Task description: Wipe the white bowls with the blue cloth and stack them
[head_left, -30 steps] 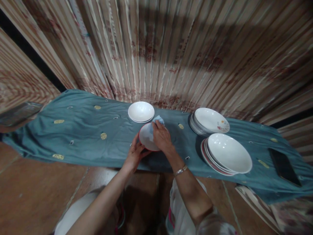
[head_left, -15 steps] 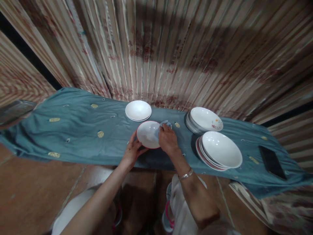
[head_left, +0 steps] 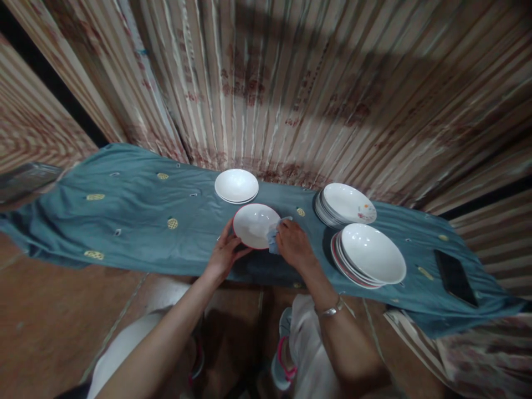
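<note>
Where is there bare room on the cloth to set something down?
Widest: the cloth left of the left hand and red-rimmed bowl. Narrower: between the nearer bowl stack and phone. Crowded: the middle, around the right hand, rag and white dishes.

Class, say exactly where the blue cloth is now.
In the head view, the cloth is near the centre, held in the right hand at the right side of the red-rimmed bowl, which the left hand holds.
</note>
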### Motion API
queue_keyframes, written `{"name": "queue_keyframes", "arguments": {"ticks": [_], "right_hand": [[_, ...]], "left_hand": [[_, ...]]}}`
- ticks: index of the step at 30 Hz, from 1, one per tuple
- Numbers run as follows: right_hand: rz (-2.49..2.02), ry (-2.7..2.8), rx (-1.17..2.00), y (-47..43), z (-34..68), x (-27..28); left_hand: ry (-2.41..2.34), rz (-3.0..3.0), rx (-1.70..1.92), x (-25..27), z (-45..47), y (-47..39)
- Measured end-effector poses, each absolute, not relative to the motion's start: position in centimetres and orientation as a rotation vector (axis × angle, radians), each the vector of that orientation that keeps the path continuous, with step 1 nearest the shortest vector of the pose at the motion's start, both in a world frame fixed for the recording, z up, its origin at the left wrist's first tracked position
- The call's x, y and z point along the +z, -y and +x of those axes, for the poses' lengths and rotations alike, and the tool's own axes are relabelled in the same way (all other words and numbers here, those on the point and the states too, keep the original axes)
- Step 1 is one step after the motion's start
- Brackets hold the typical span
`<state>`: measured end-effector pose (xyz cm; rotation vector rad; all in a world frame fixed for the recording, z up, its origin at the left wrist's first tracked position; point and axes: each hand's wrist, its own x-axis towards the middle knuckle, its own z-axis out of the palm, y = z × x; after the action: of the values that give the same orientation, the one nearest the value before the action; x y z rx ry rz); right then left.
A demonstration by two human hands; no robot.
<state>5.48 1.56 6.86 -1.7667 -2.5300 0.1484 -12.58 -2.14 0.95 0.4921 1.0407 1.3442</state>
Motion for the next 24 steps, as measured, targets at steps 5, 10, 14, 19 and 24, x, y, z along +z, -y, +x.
{"name": "queue_keyframes", "arguments": {"ticks": [5, 10, 14, 19, 24], "right_hand": [[-1.626, 2.621, 0.23, -0.8, 5.3, 7.1], [-1.533, 2.691, 0.316, -0.2, 4.7, 7.3], [-1.445, 2.692, 0.387, -0.1, 4.0, 7.2], [-1.276, 2.662, 0.485, -0.5, 2.8, 6.6], [-1.154, 2.564, 0.566, -1.0, 1.4, 5.8]], "left_hand": [[-1.046, 0.476, 1.345, 1.3, -12.4, 2.2], [-1.038, 0.459, 1.348, 1.5, -12.4, 2.3], [-1.041, 0.458, 1.343, 1.3, -12.5, 2.3], [-1.055, 0.42, 1.338, 1.3, -12.5, 2.2], [-0.983, 0.378, 1.358, 1.4, -12.3, 1.9]]}}
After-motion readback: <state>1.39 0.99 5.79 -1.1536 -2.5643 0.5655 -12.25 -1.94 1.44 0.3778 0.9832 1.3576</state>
